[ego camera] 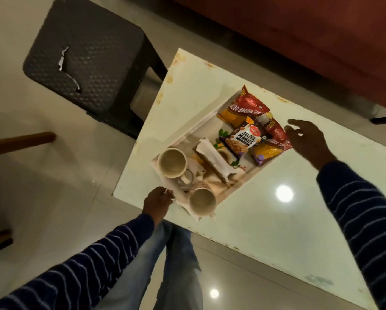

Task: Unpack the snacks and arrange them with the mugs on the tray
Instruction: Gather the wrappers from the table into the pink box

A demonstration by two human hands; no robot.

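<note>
Two mugs [171, 162] on tray [201, 121] | left fingers [165, 193] grip edge

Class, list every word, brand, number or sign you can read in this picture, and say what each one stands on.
"SALTED PEANUTS": on the dark packet in the middle.
"ALOO BHUJIA SEV", first letter and last letter partly cut off: on the far red packet.
"10": on that packet's top corner.
Round red brand logos and the near red packet: too blurred to read.

My left hand [158, 199] held the near corner of the white flat tray [201, 121]. Two cream round mugs [171, 162] and three shiny snack packets [243, 139] sat on it. My right hand [308, 142] was spread open beside the packets.
</note>
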